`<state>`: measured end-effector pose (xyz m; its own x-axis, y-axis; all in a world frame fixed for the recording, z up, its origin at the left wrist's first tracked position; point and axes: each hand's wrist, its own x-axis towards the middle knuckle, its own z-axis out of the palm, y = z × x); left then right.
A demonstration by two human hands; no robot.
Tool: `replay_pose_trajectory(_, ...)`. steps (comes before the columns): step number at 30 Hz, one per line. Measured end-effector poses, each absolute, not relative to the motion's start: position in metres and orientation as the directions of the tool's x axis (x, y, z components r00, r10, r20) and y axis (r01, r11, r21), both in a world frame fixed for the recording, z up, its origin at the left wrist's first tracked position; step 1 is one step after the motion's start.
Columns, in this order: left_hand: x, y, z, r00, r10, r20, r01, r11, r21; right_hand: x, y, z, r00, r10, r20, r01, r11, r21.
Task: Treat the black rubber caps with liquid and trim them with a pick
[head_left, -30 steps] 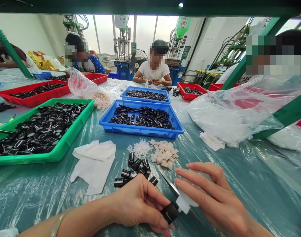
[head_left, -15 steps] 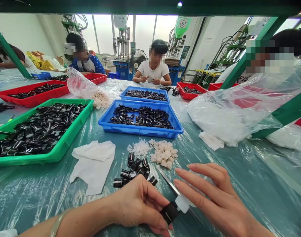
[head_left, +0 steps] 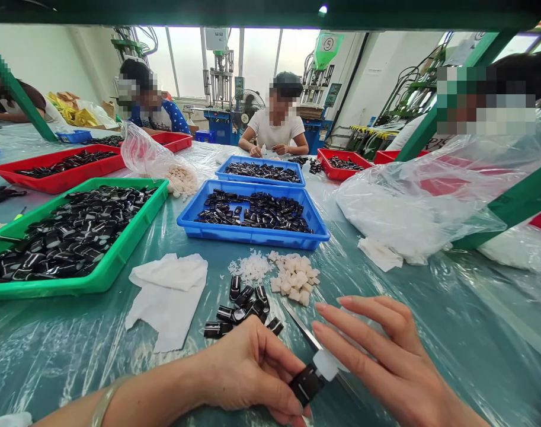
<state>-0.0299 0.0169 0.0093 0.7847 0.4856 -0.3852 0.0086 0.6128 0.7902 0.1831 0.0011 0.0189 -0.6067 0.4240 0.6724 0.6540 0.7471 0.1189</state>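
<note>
My left hand [head_left: 247, 370] is closed, with thumb and fingers pinching a small glossy black plastic part [head_left: 306, 384] low in the middle. Against the part's upper right end rests a whitish piece [head_left: 326, 364], which runs back under my right hand [head_left: 377, 350]. The fingers of that hand stretch out apart above it; its thumb is not plainly visible. A thin pointed metal tool [head_left: 303, 325] lies between the hands, partly behind the whitish piece. Just beyond my left hand is a small heap of similar black parts [head_left: 246, 303].
Piles of white bits [head_left: 252, 267] and cream chunks [head_left: 295, 277] lie ahead, beside a white cloth [head_left: 170, 296]. A blue tray [head_left: 252, 236] and a green tray [head_left: 114, 267] hold black parts. A clear plastic bag [head_left: 412, 201] bulges by a green post. Co-workers sit around the table.
The black part in my left hand has tilted slightly, and the whitish piece against it has shifted a little. Across the table, a co-worker's hands have moved lower.
</note>
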Motion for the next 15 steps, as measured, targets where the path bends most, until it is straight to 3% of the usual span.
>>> replay_pose_trajectory(15,-0.0291,0.0182,0.0065,0.788,0.486,-0.379,0.014,0.601,0.799,0.1766,-0.0012,0.0139,-0.53,0.443,0.723,0.695,0.715,0.071)
